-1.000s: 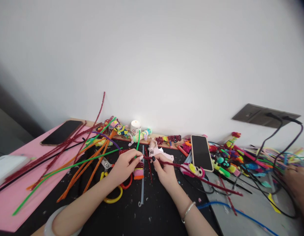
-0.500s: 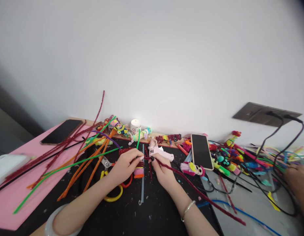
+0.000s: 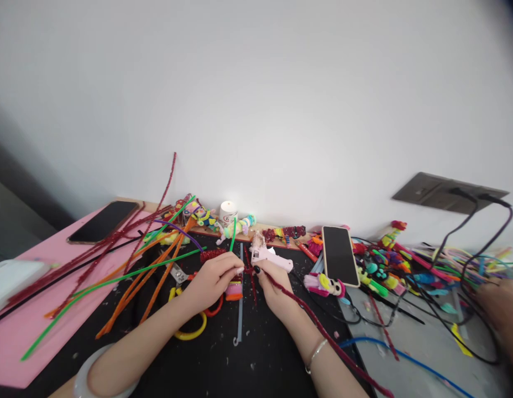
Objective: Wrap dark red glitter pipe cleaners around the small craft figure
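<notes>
We see the left hand (image 3: 210, 281) and the right hand (image 3: 274, 287) meeting over the black mat (image 3: 223, 359), fingertips almost touching. Between them runs a dark red pipe cleaner (image 3: 310, 318): its near end is pinched at the right hand's thumb and forefinger (image 3: 258, 270) (nails painted dark), and the rest trails back over that wrist toward the lower right edge. The left hand's fingers (image 3: 235, 268) are curled shut on the same red strand, where a small coiled red piece sits just above the knuckles. A pink glue gun (image 3: 273, 257) lies just beyond the right hand. Yellow-handled scissors (image 3: 190, 326) rest under the left wrist. A phone (image 3: 340, 255) lies well right.
</notes>
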